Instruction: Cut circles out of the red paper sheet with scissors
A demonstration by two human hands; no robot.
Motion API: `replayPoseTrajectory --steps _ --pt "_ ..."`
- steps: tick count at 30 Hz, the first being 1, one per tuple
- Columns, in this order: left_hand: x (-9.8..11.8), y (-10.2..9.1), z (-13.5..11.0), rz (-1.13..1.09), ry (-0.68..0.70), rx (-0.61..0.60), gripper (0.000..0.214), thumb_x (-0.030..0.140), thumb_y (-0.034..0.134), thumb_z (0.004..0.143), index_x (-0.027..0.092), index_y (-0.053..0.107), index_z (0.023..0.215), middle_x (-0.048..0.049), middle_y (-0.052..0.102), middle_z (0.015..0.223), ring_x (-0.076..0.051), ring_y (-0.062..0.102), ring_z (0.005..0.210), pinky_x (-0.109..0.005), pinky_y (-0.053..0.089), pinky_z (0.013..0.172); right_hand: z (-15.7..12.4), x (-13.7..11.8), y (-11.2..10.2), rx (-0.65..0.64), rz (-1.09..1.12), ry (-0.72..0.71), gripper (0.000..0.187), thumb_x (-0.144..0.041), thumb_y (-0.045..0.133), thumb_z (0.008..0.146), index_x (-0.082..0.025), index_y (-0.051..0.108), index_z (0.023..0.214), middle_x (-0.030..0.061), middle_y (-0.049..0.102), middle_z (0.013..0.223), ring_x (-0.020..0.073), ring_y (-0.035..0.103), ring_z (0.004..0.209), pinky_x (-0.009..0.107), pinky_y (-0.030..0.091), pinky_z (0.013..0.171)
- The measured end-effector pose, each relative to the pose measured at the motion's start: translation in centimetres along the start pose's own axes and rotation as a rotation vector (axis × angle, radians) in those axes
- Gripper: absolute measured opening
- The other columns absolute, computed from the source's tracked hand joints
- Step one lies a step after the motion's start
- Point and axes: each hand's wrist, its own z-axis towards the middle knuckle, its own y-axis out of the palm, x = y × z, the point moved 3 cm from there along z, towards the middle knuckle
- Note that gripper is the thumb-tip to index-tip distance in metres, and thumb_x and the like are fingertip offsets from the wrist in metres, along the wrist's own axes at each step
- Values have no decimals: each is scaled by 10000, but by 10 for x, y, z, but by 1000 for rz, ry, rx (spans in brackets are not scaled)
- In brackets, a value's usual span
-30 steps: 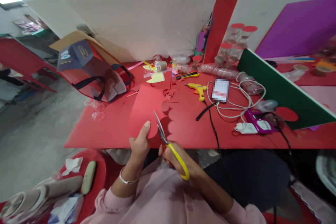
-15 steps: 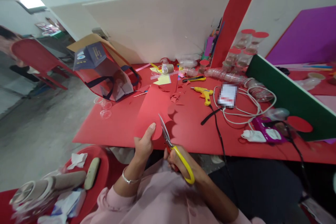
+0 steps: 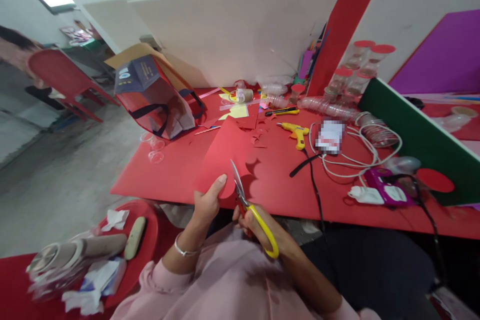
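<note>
My left hand point(image 3: 208, 202) pinches the lower edge of a sheet of red paper point(image 3: 221, 152), thumb on top. Its right edge is cut in curves, and the sheet is held above the red tabletop. In my right hand point(image 3: 258, 225) is a pair of scissors point(image 3: 262, 227) with yellow and red handles; part of the grip is hidden behind my fingers. The blades point up and away, right at the paper's right edge. Small red paper scraps point(image 3: 258, 140) lie on the table beyond the sheet.
A yellow glue gun point(image 3: 295, 134), a utility knife point(image 3: 282, 111) and coiled white cable point(image 3: 369, 160) lie to the right. A gift bag point(image 3: 157, 95) leans at the back left, near clear plastic discs point(image 3: 155, 152). A green board point(image 3: 416, 145) stands at the right.
The camera view has shifted slightly, so the table things appear a little further right. Both hands keep their grips, and the scissors stay at the red paper's edge.
</note>
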Motion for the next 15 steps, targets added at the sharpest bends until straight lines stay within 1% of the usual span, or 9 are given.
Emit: replayPoseTrajectory --steps 3,7,11,15 --pt "6 2 -2 27 17 -2 263 394 928 677 192 805 793 -70 799 865 -224 741 779 -369 655 807 -1 -1 -1 3 -25 -7 770 -926 315 917 -207 592 919 -1 465 707 146 392 596 302 340 543" --pt "12 5 -3 14 -1 -10 283 401 942 646 186 793 754 -76 796 846 -236 741 784 -390 651 841 0 1 -2 5 -8 -25 764 -928 333 912 -215 604 937 2 462 695 162 430 599 313 362 547" --pt "12 6 -2 24 -23 2 323 430 942 638 188 794 791 -74 798 867 -232 738 786 -393 647 839 1 2 -3 4 -7 -19 774 -935 329 907 -215 612 899 10 477 684 174 463 613 319 378 557" --pt "11 4 -1 60 -18 23 349 439 960 603 175 770 728 -76 792 837 -227 726 765 -386 646 828 2 7 -4 2 -12 -27 779 -919 327 922 -204 637 937 13 494 675 180 476 621 325 398 572"
